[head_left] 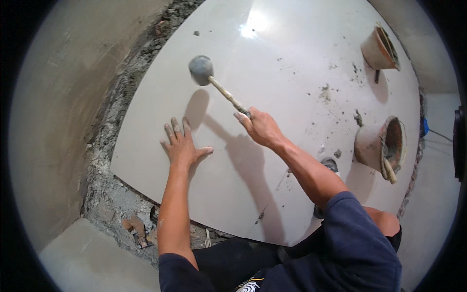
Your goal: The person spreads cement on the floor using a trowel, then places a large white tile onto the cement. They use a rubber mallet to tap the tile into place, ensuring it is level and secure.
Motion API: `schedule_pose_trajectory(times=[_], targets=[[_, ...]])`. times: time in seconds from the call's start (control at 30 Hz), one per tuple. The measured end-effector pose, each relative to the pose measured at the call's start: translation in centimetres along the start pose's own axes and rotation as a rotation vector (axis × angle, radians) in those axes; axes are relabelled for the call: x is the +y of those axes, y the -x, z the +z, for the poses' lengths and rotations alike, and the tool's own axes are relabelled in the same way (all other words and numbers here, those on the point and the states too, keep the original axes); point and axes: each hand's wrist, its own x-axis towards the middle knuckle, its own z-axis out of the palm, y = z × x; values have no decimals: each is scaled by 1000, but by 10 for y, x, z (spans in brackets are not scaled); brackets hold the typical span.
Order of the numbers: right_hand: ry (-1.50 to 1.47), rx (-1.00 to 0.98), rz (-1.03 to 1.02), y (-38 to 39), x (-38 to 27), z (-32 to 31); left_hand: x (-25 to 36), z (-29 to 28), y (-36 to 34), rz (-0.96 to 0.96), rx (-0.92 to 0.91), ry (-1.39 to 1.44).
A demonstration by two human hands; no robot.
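Note:
My right hand is wrapped round the pale wooden handle of a rubber mallet. The mallet's dark grey head is raised over the tile, with its shadow falling just below it. Flat on the large white floor tile rests my left hand, fingers spread and smeared with mortar. It is to the left of and nearer than the mallet head, with nothing in it.
Two mortar-stained buckets, a far one and a nearer one with a wooden handle sticking out, stand at the right. Mortar crumbs dot the tiles. Rough rubble lines the left wall. My foot is on the tiles.

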Motion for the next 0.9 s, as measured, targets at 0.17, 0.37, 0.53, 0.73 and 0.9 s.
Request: schedule_pose_trajectory(times=[0.17, 0.37, 0.53, 0.73, 0.9], targets=[[-157, 302, -364, 19, 12, 5, 12, 17, 6, 53, 58, -29], [55, 67, 54, 22, 29, 8, 16, 17, 7, 65, 44, -36], [-48, 53, -45, 43, 37, 21, 18, 14, 11, 63, 62, 1], [114, -71, 1, 67, 37, 31, -12, 36, 51, 156, 30, 2], [36, -108, -204, 100, -9, 46, -66, 82, 137, -163, 122, 146]])
